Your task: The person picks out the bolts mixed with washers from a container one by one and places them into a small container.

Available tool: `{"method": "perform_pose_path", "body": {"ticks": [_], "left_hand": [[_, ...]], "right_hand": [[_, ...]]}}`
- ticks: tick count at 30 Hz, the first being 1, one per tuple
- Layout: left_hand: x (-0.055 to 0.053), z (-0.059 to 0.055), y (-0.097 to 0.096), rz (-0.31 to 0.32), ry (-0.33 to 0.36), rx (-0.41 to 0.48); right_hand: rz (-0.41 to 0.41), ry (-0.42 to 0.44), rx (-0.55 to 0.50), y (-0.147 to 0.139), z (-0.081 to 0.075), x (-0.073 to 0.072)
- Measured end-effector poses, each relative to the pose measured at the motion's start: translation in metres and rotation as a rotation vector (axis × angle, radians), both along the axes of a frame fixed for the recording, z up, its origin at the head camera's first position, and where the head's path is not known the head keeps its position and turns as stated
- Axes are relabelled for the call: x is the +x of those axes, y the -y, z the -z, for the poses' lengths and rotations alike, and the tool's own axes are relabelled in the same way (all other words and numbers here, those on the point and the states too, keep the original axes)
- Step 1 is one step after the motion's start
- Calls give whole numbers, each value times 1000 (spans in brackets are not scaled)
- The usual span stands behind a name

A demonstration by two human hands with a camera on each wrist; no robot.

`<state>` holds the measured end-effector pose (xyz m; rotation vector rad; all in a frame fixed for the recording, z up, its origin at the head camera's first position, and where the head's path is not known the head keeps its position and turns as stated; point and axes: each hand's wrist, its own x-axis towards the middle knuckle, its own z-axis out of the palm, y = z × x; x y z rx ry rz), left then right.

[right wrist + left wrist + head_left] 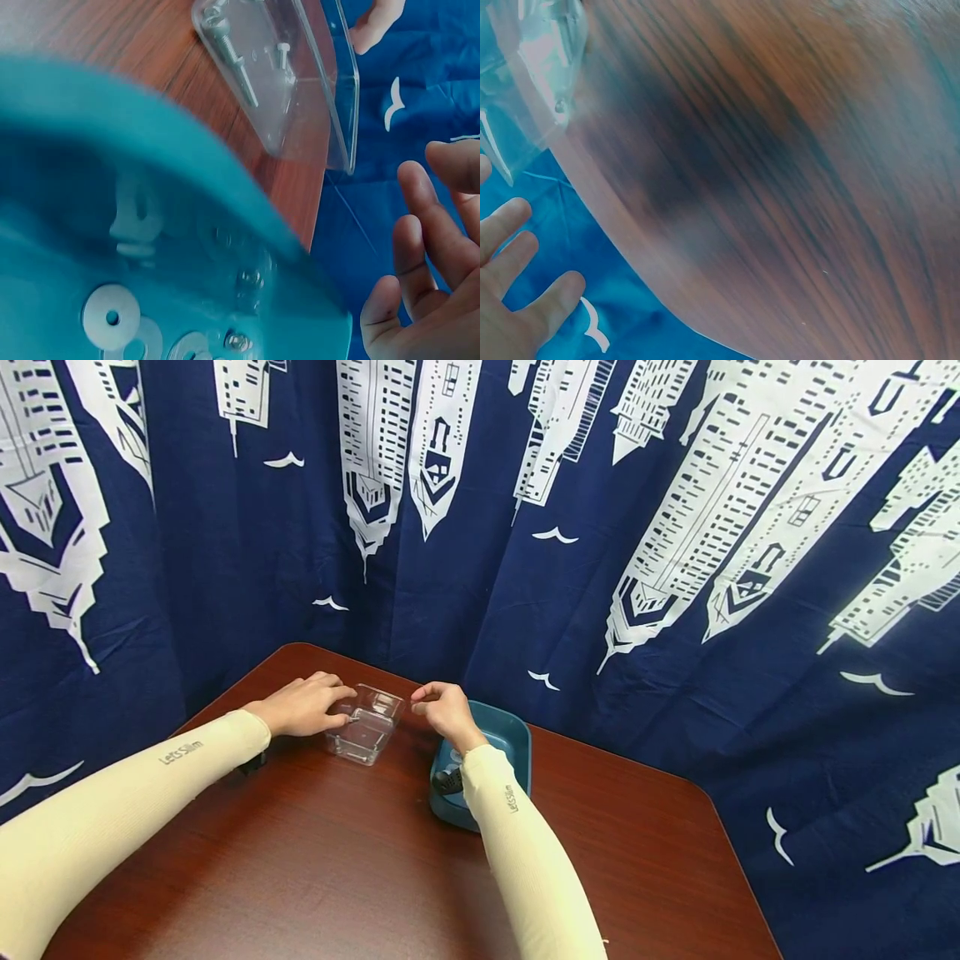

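My left hand (307, 706) lies along the left side of a clear plastic box (362, 752), fingertips right at its rim. In the right wrist view, a long bolt (238, 71) and a small screw (283, 56) lie inside the box. My right hand (447, 714) hovers between that box and a teal tray (519, 739), its fingers loosely bent and nothing showing between them. Flat washers (111, 316) and small shiny nuts (238, 342) rest in the tray. Only part of the left hand shows in the left wrist view, its fingers spread.
Both box and tray stand on a reddish-brown wooden table (360, 860), toward its far edge. A dark blue curtain (480, 602) with white building prints hangs right behind. A black wrist camera (447, 782) on the right wrist overlaps the tray.
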<state>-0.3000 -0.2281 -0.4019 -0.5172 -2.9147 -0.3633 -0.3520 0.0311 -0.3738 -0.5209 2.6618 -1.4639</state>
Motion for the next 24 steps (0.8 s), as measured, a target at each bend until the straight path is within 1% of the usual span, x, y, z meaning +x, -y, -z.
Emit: {"method": "perform_pose_path", "body": {"ticks": [7, 10, 18, 21, 24], "left_hand": [[-4, -3, -10, 21, -11, -1], [-5, -6, -16, 24, -4, 1], [-7, -12, -30, 48, -39, -4], [-9, -13, -36, 53, -33, -7], [-11, -14, -42, 58, -26, -7]], "right_hand": [[-2, 4, -16, -14, -1, -1], [4, 6, -33, -19, -3, -2], [19, 5, -46, -32, -7, -2], [25, -9, -41, -38, -6, -2], [26, -5, -61, -44, -5, -3]]}}
